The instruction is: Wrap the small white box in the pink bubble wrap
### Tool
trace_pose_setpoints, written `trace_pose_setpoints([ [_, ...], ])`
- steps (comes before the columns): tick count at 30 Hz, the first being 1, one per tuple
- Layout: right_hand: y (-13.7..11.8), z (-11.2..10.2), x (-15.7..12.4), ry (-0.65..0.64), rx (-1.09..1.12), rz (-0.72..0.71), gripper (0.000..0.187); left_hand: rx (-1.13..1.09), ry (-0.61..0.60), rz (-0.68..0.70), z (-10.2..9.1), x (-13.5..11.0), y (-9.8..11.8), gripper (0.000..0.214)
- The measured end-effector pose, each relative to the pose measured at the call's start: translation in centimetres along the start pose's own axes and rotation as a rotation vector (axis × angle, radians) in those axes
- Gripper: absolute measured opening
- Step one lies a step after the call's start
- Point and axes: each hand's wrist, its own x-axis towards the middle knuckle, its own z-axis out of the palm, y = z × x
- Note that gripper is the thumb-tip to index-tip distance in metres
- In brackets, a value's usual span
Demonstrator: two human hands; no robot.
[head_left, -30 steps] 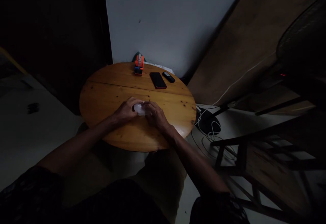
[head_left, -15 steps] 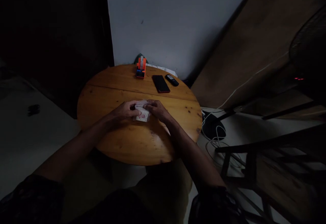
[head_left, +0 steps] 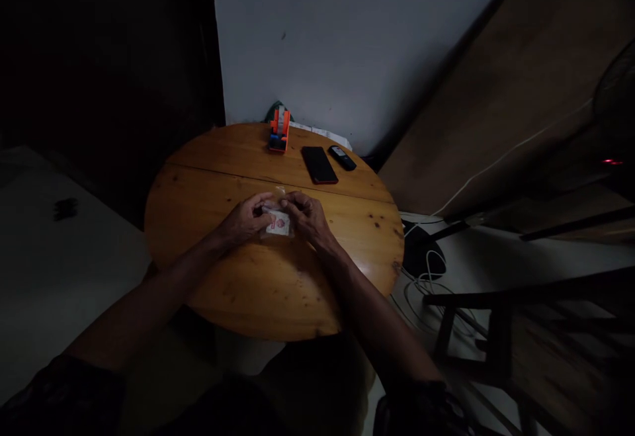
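Observation:
Between my hands, over the middle of the round wooden table, is a small clear plastic packet with white contents and a reddish print on its face. My left hand grips its left side, the thumb lying across the front. At the upper right edge, my right hand pinches the packet's clear top between thumb and fingers. The transparent top end stands up between the fingertips of both hands. What exactly is inside cannot be made out in the dim light.
An orange tape dispenser stands at the table's back edge. Right of it lie a dark smartphone and a small black keypad phone or remote. A white wall rises behind. Loose cables and a dark wooden chair are at right.
The packet's clear top has been raised and spread flatter, so more of its printed face shows. My right fingers have shifted slightly along the top. The view has moved a little.

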Motion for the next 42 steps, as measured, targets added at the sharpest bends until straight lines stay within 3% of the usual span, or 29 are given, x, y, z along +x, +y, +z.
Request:
trace_pose_setpoints([
  [5, -1.2, -0.1, -1.0, -0.032, -0.297, -0.165, 0.017, 0.006, -0.059, -0.024, -0.3, -0.5, 0.9, 0.059],
  [10, -1.5, 0.1, -1.2, -0.038, -0.475, -0.288, 0.019, 0.041, -0.066, -0.011, -0.4, -0.6, 1.5, 0.045],
  [20, -1.3, -0.2, -1.5, -0.099, -0.589, -0.422, 0.018, 0.189, -0.038, 0.016, -0.7, -0.6, 1.8, 0.038],
  [27, -1.9, -1.3, -1.7, -0.185, -0.729, -0.558, 0.017, 0.384, 0.063, 0.100, -1.1, -0.2, 1.6, 0.030],
  [35, -2.6, -1.4, -2.4, -0.203, -0.844, -0.613, 0.021, 0.153, 0.068, 0.035, -0.9, 0.0, 0.7, 0.048],
  [42, -2.3, -1.2, -2.5, -0.193, -0.825, -0.569, 0.019, 0.244, 0.084, 0.085, -0.2, 0.2, 0.1, 0.065],
])
